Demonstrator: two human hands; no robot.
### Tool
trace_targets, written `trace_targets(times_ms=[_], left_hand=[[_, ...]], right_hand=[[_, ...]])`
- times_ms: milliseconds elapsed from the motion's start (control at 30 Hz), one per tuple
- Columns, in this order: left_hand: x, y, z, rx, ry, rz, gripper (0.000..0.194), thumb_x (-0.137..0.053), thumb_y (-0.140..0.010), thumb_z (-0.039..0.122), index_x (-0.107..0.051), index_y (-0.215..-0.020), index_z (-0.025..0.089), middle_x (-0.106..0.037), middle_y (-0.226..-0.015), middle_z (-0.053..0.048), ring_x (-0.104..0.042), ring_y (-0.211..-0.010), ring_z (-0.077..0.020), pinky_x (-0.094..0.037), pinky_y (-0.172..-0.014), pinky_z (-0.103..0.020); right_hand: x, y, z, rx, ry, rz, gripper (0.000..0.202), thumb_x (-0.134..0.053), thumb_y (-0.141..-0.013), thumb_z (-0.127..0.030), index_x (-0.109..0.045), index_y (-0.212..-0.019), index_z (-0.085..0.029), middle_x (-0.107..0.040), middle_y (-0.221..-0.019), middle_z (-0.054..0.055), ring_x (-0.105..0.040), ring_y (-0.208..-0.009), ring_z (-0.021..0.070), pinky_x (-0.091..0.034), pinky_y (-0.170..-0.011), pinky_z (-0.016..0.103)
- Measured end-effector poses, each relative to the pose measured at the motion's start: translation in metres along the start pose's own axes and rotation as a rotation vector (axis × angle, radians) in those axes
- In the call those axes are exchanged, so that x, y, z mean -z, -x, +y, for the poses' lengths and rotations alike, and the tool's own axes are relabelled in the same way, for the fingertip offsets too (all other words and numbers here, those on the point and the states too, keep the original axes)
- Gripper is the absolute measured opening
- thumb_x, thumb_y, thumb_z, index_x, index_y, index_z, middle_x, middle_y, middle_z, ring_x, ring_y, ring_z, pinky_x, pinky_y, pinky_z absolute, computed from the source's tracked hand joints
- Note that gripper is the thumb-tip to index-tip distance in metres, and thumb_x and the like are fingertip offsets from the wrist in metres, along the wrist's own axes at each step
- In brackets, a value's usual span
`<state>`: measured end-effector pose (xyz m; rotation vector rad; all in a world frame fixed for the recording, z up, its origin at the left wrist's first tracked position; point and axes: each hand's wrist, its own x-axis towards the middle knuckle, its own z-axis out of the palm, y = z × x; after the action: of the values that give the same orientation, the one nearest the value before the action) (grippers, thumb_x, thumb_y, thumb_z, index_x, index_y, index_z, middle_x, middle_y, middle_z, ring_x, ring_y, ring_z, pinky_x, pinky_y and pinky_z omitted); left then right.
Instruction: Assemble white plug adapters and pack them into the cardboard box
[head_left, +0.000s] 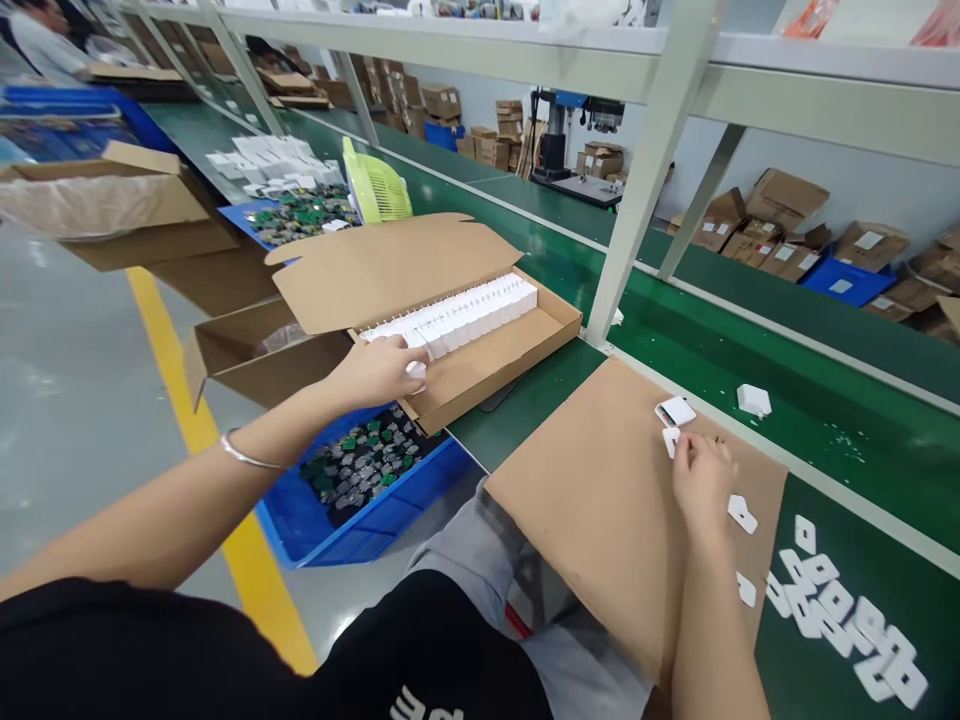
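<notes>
My left hand (375,376) reaches into an open cardboard box (495,358). Its fingers are closed on a small white plastic housing (415,371) at the near left end of the box. Beside it runs a row of similar white housings (472,318). Over a brown cardboard sheet (592,500), my right hand (705,482) pinches a small flat white cover (670,441). Just beyond those fingertips lies a white housing (676,410), its open side showing what looks like a circuit board. Two more white covers (742,514) lie near my right wrist, one partly hidden by the forearm.
Several loose white covers (847,620) are spread on the green bench at right. A white housing (754,400) sits beyond the rail. A shelf post (637,180) rises behind the sheet. Below left stands a blue bin (375,535) of circuit boards; a green basket (379,185) is behind.
</notes>
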<state>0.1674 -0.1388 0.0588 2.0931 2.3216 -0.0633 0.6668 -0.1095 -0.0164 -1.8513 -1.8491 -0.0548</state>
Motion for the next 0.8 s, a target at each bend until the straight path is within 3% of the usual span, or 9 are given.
trace_targets(times_ms=[67, 200, 367, 500, 633, 700, 800], left_hand=[[-0.005, -0.002, -0.016, 0.03, 0.002, -0.076, 0.039, -0.06, -0.079, 0.043, -0.073, -0.113, 0.029, -0.06, -0.114, -0.012, -0.06, -0.107, -0.0335, -0.046, -0.098, -0.043], [-0.012, -0.007, -0.03, 0.09, 0.022, -0.088, 0.042, -0.064, -0.073, 0.045, -0.076, -0.111, 0.031, -0.055, -0.121, -0.013, -0.05, -0.121, -0.0397, -0.044, -0.106, -0.05], [-0.013, -0.016, -0.03, 0.179, 0.085, -0.138, 0.044, -0.072, -0.071, 0.044, -0.076, -0.111, 0.028, -0.053, -0.123, -0.015, -0.047, -0.126, -0.042, -0.044, -0.107, -0.053], [-0.002, -0.023, -0.02, 0.114, -0.071, -0.165, 0.042, -0.082, -0.07, 0.041, -0.076, -0.106, 0.02, -0.056, -0.117, -0.015, -0.048, -0.123, -0.0413, -0.045, -0.105, -0.056], [0.02, -0.029, 0.009, 0.035, -0.267, -0.196, 0.037, -0.078, -0.077, 0.038, -0.076, -0.105, 0.014, -0.058, -0.119, -0.018, -0.051, -0.124, -0.0418, -0.047, -0.104, -0.057], [0.031, -0.03, 0.036, -0.016, -0.291, -0.126, 0.043, -0.066, -0.088, 0.045, -0.072, -0.117, 0.014, -0.057, -0.122, -0.019, -0.055, -0.121, -0.0405, -0.049, -0.102, -0.054], [0.038, -0.03, 0.092, -0.177, -0.184, 0.035, 0.046, -0.048, -0.096, 0.046, -0.064, -0.127, 0.017, -0.057, -0.124, -0.016, -0.062, -0.109, -0.0345, -0.051, -0.097, -0.047]], right_hand=[[-0.005, 0.002, -0.006, 0.039, -0.019, -0.031, 0.036, -0.034, -0.099, -0.036, -0.064, -0.087, -0.02, -0.072, -0.095, 0.013, -0.055, -0.094, 0.03, -0.032, -0.08, 0.041], [-0.006, 0.005, -0.009, 0.058, -0.06, -0.067, 0.036, -0.036, -0.099, -0.038, -0.064, -0.086, -0.02, -0.071, -0.093, 0.012, -0.055, -0.094, 0.0292, -0.032, -0.082, 0.041], [-0.003, 0.006, -0.006, 0.008, -0.073, -0.103, 0.032, -0.043, -0.096, -0.044, -0.063, -0.083, -0.022, -0.07, -0.091, 0.01, -0.055, -0.098, 0.0302, -0.032, -0.083, 0.042], [-0.003, 0.008, -0.006, -0.006, -0.096, -0.191, 0.036, -0.053, -0.092, -0.056, -0.066, -0.091, -0.023, -0.068, -0.097, 0.009, -0.054, -0.103, 0.0308, -0.033, -0.088, 0.043], [-0.005, 0.01, -0.01, -0.003, -0.076, -0.25, 0.035, -0.06, -0.088, -0.055, -0.065, -0.1, -0.022, -0.066, -0.105, 0.01, -0.055, -0.105, 0.0308, -0.034, -0.089, 0.043], [-0.006, 0.01, -0.012, -0.013, -0.055, -0.247, 0.027, -0.06, -0.09, -0.046, -0.064, -0.099, -0.021, -0.065, -0.104, 0.01, -0.056, -0.105, 0.0302, -0.035, -0.088, 0.042], [-0.007, 0.008, -0.013, -0.033, -0.035, -0.235, 0.017, -0.059, -0.09, -0.036, -0.062, -0.095, -0.02, -0.066, -0.102, 0.01, -0.057, -0.104, 0.0301, -0.037, -0.087, 0.041]])
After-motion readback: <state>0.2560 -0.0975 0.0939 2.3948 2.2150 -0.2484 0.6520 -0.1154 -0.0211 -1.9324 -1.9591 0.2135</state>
